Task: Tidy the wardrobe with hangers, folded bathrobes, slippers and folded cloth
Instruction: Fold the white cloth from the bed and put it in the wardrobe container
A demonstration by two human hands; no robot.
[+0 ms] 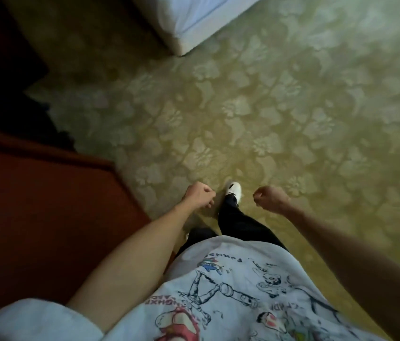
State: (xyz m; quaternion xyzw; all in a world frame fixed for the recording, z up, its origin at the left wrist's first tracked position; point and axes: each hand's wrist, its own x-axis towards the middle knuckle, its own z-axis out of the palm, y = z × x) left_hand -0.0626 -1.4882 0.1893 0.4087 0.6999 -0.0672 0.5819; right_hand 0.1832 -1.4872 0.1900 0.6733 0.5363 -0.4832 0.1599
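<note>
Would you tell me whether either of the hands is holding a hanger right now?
No, the left hand and right hand are both curled and hold nothing above the patterned carpet.

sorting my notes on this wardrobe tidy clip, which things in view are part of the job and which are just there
Part of the job:
- left hand, curled, holding nothing
- right hand, curled, holding nothing
- no hangers, bathrobes, slippers or cloth in view

Just there:
- patterned carpet
- bed corner
- reddish wooden furniture
- white shoe

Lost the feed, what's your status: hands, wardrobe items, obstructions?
Left hand and right hand curled, holding nothing. No wardrobe items in view. Patterned carpet ahead; bed corner beyond.
</note>
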